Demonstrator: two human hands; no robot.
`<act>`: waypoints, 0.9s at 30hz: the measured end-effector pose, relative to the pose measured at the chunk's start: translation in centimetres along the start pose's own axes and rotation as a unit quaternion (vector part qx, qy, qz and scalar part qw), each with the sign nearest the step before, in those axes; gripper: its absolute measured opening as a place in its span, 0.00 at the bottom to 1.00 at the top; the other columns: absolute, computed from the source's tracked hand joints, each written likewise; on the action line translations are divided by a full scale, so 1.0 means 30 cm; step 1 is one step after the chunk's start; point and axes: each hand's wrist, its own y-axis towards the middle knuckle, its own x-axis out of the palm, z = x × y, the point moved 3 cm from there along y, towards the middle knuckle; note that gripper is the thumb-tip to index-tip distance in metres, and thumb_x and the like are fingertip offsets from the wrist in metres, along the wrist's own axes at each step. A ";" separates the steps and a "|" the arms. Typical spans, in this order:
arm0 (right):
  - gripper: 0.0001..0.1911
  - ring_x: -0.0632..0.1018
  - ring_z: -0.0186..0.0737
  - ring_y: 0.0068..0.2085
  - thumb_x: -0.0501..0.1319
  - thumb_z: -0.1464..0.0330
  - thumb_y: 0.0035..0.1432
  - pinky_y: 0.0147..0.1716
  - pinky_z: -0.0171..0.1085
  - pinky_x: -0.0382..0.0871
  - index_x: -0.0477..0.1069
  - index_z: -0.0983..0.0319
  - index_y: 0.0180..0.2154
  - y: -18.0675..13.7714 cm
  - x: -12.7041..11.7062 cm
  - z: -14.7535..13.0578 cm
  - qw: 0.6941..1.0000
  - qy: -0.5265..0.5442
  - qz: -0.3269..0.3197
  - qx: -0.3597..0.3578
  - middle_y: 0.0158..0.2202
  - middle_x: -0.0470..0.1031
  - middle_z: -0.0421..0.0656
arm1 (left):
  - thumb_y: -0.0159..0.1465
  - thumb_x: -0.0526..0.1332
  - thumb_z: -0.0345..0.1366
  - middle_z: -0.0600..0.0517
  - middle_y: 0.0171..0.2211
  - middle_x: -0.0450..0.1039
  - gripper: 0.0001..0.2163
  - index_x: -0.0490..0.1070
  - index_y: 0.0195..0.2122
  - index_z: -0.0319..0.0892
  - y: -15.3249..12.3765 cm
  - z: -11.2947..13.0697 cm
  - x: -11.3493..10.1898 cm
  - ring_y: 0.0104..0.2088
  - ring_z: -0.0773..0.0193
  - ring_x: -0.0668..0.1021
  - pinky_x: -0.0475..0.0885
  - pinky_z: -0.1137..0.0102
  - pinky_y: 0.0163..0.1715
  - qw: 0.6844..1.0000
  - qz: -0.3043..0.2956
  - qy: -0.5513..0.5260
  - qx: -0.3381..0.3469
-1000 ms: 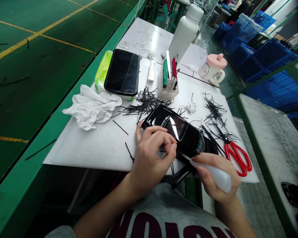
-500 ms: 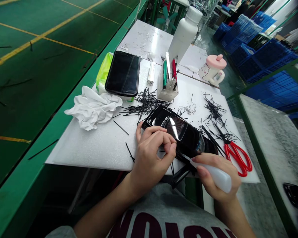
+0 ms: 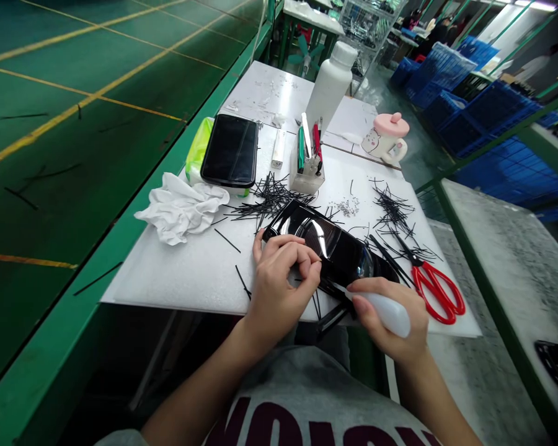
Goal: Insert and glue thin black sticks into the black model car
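A glossy black plastic part [image 3: 328,244] lies tilted at the near edge of the white foam board [image 3: 186,275]. My left hand [image 3: 281,285] rests against the part's near side with its fingers curled in a pinch on a thin black strip. My right hand [image 3: 390,322] is wrapped round a small white squeeze bottle [image 3: 385,311], whose tip points at the part's near edge. Loose black strips [image 3: 272,198] lie scattered behind the part.
Red-handled scissors [image 3: 434,288] lie to the right among more strips. Behind are a crumpled white cloth [image 3: 181,207], a black tray [image 3: 230,150] on a green pack, a clear pen holder [image 3: 307,164], a tall white bottle [image 3: 330,87] and a pink-lidded cup [image 3: 388,137]. Blue crates [image 3: 493,105] stand far right.
The view has tipped up and back a little, so everything sits slightly lower and smaller. Both hands keep their hold and stay at the part's near edge.
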 end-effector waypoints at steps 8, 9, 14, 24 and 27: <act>0.06 0.74 0.32 0.19 0.62 0.68 0.61 0.14 0.31 0.64 0.77 0.60 0.32 -0.054 -0.030 0.044 0.989 0.083 0.092 0.086 0.25 0.78 0.39 | 0.63 0.60 0.28 0.57 0.31 0.78 0.14 0.55 0.26 0.45 -0.001 -0.006 0.003 0.47 0.59 0.76 0.47 0.44 0.67 1.000 0.009 0.001 0.006; 0.07 0.72 0.32 0.18 0.62 0.67 0.61 0.12 0.32 0.61 0.78 0.60 0.32 -0.057 -0.045 0.051 0.981 0.112 0.124 0.100 0.24 0.77 0.39 | 0.63 0.60 0.28 0.57 0.31 0.78 0.14 0.55 0.26 0.45 -0.001 -0.007 0.004 0.47 0.58 0.76 0.47 0.44 0.67 1.000 0.010 0.002 0.005; 0.08 0.70 0.35 0.18 0.66 0.65 0.57 0.15 0.35 0.62 0.81 0.61 0.35 -0.018 -0.179 0.132 0.931 0.220 0.244 0.158 0.19 0.71 0.38 | 0.63 0.60 0.29 0.56 0.31 0.77 0.14 0.55 0.25 0.45 -0.001 -0.011 0.010 0.48 0.58 0.77 0.48 0.44 0.67 1.000 0.019 0.004 0.007; 0.07 0.81 0.44 0.28 0.70 0.65 0.53 0.23 0.38 0.73 0.80 0.58 0.36 -0.030 -0.365 0.654 0.956 0.077 0.112 0.259 0.31 0.83 0.44 | 0.62 0.61 0.26 0.58 0.32 0.77 0.14 0.55 0.25 0.44 -0.007 -0.009 0.011 0.45 0.62 0.77 0.47 0.46 0.68 0.998 0.043 -0.040 0.017; 0.07 0.77 0.39 0.23 0.71 0.63 0.49 0.21 0.36 0.70 0.77 0.58 0.30 -0.031 -0.340 0.702 0.965 0.052 0.102 0.238 0.24 0.79 0.41 | 0.62 0.61 0.26 0.58 0.32 0.77 0.14 0.55 0.25 0.44 -0.009 -0.009 0.008 0.45 0.62 0.77 0.46 0.47 0.68 0.998 0.042 -0.047 0.015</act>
